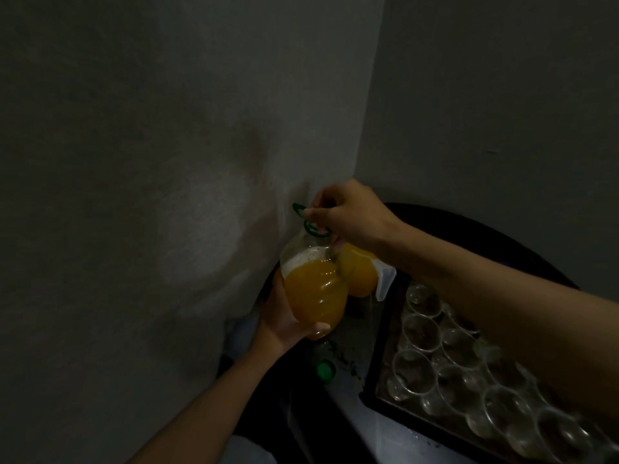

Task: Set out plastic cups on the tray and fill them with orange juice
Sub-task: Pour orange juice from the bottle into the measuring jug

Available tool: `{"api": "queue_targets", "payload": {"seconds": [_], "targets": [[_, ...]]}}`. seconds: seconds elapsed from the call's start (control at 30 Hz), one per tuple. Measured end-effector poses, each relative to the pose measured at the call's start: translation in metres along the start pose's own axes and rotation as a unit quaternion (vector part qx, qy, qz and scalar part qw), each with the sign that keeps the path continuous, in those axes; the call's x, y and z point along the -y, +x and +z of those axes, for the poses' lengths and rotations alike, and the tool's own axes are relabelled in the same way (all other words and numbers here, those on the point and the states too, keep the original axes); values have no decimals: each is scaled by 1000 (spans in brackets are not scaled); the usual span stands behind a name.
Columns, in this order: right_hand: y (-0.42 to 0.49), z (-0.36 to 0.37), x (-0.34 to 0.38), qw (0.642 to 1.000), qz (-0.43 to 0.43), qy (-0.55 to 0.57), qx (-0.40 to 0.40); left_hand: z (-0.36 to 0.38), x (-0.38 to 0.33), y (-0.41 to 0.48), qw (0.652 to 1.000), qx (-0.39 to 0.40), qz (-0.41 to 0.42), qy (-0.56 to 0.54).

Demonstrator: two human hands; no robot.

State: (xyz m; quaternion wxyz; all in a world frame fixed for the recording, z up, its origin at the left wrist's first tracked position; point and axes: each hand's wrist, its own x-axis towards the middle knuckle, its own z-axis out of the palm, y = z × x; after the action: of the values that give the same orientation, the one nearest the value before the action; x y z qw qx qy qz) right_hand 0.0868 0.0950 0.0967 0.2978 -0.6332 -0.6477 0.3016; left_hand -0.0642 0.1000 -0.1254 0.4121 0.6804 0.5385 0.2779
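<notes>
My left hand [284, 321] grips the lower body of a clear plastic bottle [313, 293] part full of orange juice with foam on top, tilted to the left. My right hand [348, 217] pinches the green cap ring [310, 222] at the bottle's neck. Behind the bottle stands a clear jug [363, 274] holding orange juice, its white spout pointing right. A dark tray [380, 349] at the lower right carries several empty clear plastic cups [420, 331] packed in rows; my right forearm covers part of them.
A grey wall fills the left and meets another wall in a corner behind the bottle. The tray sits on a dark round table [502, 239]. A green-capped bottle [325, 370] lies low beside the tray's left edge. The scene is dim.
</notes>
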Motion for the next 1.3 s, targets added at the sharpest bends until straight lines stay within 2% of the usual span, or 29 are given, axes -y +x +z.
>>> {"api": "queue_targets", "payload": {"seconds": [0.13, 0.33, 0.53, 0.67, 0.8, 0.93, 1.03, 1.1, 1.17, 1.23, 1.3], "targets": [[-6, 8, -1, 999, -27, -22, -6, -4, -5, -3, 1000, 4, 3, 11], [-12, 19, -14, 988, -96, -118, -32, -8, -1, -13, 998, -12, 34, 42], [-23, -2, -24, 990, -108, -33, -81, -13, -3, -41, 986, -50, 75, 139], [-30, -27, -42, 988, -77, 23, -135, -8, -15, -47, 979, -95, 121, 134], [-30, -42, -80, 981, -2, 39, -192, -6, -37, -42, 961, -208, 164, 78], [-35, -46, -115, 977, 78, 32, -197, -11, -54, -41, 930, -277, 236, 50], [-39, -40, -130, 976, 122, 20, -177, -4, -58, -51, 902, -226, 343, 132], [-40, -32, -137, 976, 146, 7, -162, 6, -60, -59, 857, -130, 458, 196], [-41, -24, -140, 975, 161, -11, -155, 18, -65, -64, 839, -24, 498, 217], [-41, -16, -140, 973, 171, -17, -151, 29, -75, -62, 873, 53, 444, 194], [-40, -6, -142, 970, 193, -2, -146, 40, -86, -55, 912, 88, 366, 163]]}}
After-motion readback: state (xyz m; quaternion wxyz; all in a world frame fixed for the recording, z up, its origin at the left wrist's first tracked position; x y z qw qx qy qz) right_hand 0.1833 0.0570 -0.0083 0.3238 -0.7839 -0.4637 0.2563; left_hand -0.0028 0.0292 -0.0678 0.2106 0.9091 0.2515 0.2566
